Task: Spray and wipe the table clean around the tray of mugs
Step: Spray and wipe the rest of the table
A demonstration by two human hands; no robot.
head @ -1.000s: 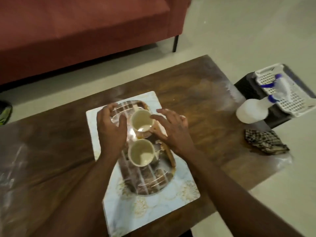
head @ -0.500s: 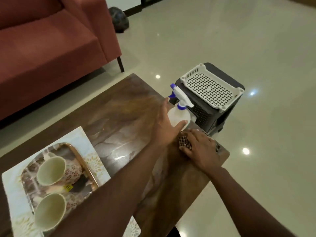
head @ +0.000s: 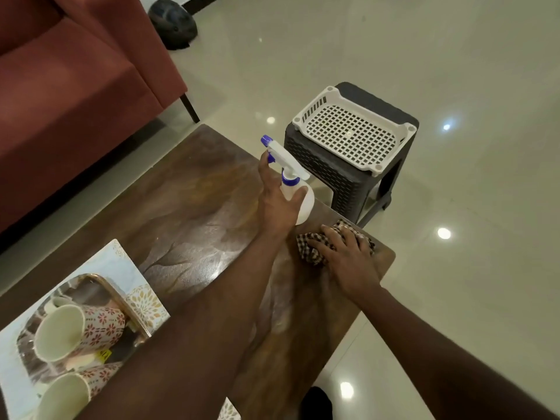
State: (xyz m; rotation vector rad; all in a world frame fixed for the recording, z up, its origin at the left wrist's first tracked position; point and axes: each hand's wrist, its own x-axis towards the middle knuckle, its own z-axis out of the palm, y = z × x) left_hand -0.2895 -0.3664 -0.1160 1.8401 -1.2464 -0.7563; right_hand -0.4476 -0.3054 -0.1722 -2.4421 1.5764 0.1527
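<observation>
My left hand (head: 277, 198) grips a white spray bottle (head: 300, 201) with a blue nozzle, lifted a little above the dark wooden table (head: 194, 201) near its right end. My right hand (head: 345, 256) presses flat on a brown checked cloth (head: 312, 250) at the table's right corner, fingers curled over it. At the lower left, a gold-rimmed tray (head: 121, 295) holds two patterned mugs (head: 72, 331) (head: 69, 395) and rests on a pale placemat (head: 100, 262). My left forearm covers part of the tray and mat.
A dark wicker stool (head: 339, 174) stands just past the table's right end with a white plastic basket (head: 351, 134) on top. A red sofa (head: 69, 86) lies behind the table. A dark round object (head: 174, 22) sits on the glossy tiled floor.
Both hands left the mugs and moved to the table's right end. The left hand closed on the spray bottle and lifted it; the right hand settled on the cloth.
</observation>
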